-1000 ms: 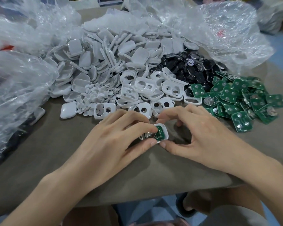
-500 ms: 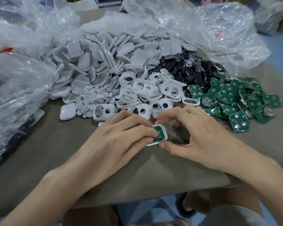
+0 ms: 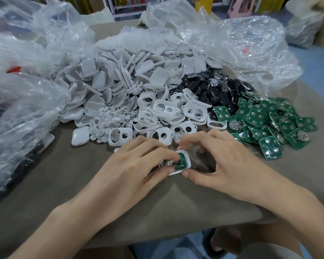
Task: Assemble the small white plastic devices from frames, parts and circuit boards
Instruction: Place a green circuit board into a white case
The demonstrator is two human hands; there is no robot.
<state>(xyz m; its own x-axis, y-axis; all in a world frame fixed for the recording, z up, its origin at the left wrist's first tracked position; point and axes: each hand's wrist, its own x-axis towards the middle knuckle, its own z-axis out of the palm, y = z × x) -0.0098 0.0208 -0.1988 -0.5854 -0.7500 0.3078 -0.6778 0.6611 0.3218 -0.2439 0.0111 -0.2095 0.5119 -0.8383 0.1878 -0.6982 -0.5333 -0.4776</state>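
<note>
Baring more circuit board (image 3: 182, 161), left hand (image 3: 135, 165) shifted back, right hand (image 3: 223, 161) pinching frame (image 3: 188, 164)

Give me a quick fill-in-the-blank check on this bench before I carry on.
The left hand and right hand hold one white frame containing a ____ circuit board.
The pile of loose boards lies on the person's ____ side.
The round parts behind that pile are ____.
Missing: green; right; black.

Head-worn view, down onto table (image 3: 45, 184), apparently close
</note>
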